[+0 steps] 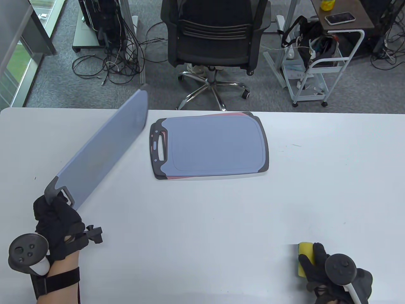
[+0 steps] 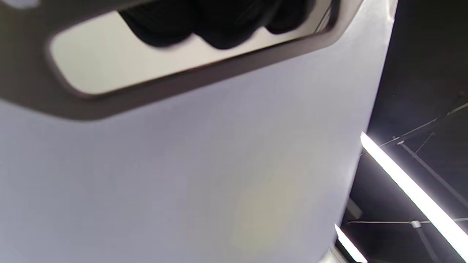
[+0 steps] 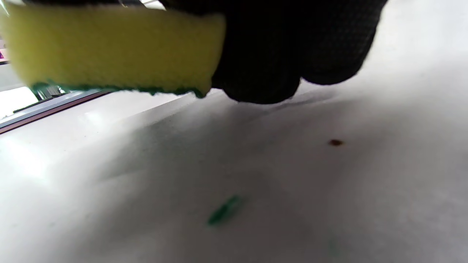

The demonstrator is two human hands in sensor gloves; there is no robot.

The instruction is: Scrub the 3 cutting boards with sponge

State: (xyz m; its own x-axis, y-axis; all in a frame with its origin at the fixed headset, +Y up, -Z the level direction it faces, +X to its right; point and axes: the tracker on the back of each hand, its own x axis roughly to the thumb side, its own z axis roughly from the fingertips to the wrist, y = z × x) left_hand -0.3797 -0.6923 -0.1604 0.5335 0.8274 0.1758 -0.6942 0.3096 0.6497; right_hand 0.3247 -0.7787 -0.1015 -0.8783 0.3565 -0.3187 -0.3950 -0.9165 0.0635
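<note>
Now the left hand curls its fingers through the handle of a raised, tilted blue cutting board over the table's left edge; right hand grips the yellow sponge near the front right corner; two stacked boards lie by the far edge.

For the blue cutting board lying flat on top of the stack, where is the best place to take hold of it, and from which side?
Probably at the handle slot on the top board's left end, reached from the person's left. The board lies flat on a reddish board, so its edges offer little purchase, while the open slot lets fingers hook through. The left hand already grips another board by its handle.
</note>
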